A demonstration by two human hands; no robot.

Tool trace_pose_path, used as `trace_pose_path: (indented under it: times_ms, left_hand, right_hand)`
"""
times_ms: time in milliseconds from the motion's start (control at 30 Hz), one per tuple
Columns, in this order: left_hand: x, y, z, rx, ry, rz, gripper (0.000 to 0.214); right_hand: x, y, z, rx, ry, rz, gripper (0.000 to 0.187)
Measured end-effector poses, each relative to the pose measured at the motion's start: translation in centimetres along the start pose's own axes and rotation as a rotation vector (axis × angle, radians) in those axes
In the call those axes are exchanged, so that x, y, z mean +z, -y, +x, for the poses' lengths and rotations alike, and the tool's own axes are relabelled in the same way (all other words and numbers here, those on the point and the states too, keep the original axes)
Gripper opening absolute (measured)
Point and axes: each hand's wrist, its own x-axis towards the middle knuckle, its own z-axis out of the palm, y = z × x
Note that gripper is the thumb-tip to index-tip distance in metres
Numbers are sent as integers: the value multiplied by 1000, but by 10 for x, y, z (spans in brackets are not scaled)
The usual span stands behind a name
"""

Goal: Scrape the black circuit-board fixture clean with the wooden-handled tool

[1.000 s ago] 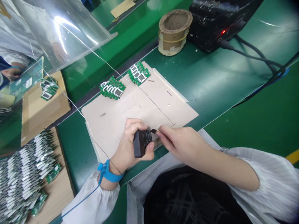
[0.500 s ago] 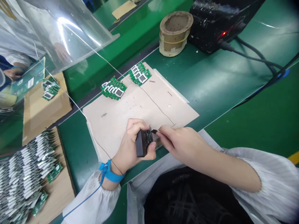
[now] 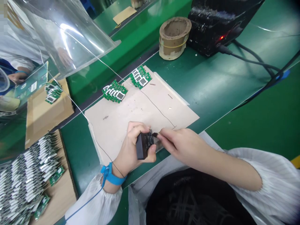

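Note:
My left hand [image 3: 136, 143], with a blue wrist strap [image 3: 113, 175] at its wrist, is wrapped round a small black box-shaped block [image 3: 142, 147]. The block's slotted or ridged side faces right. Thumb and fingertips of my right hand [image 3: 174, 140] pinch a small dark flat strip [image 3: 155, 134], whose tip is at or very near that side; whether it touches I cannot tell. Both hands are above the front edge of a pale paper sheet [image 3: 131, 115]. On the sheet's far side lie two overlapping stacks of green circuit boards, one on the left [image 3: 114, 91] and one on the right [image 3: 140, 77].
Many boards stand in rows [image 3: 28, 172] on cardboard at left. A brown oval container [image 3: 174, 37] and a black device [image 3: 211, 28] with cables are at the back right. A thin wire [image 3: 157, 106] crosses the sheet. Behind a clear plastic shield [image 3: 77, 40] is another person's hand [image 3: 17, 77].
The whole view has shifted slightly, so the bench items sit a little lower. Both hands keep nearly the same hold and position at the black block.

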Motion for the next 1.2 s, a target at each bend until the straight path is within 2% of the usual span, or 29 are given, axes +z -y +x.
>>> trace_pose_path:
  times_ms: [400, 733, 967, 1200]
  left_hand:
    - [0, -3, 1, -27, 11, 23, 62]
    - [-1, -2, 0, -32, 8, 12, 65]
    - [0, -3, 1, -31, 19, 35, 63]
    - [-1, -3, 0, -32, 18, 16, 64]
  right_hand:
    - [4, 0, -1, -21, -24, -91, 29]
    - [4, -1, 1, -10, -27, -67, 30]
    - [1, 2, 1, -11, 29, -111, 30]
    - [2, 0, -2, -24, -9, -63, 30]
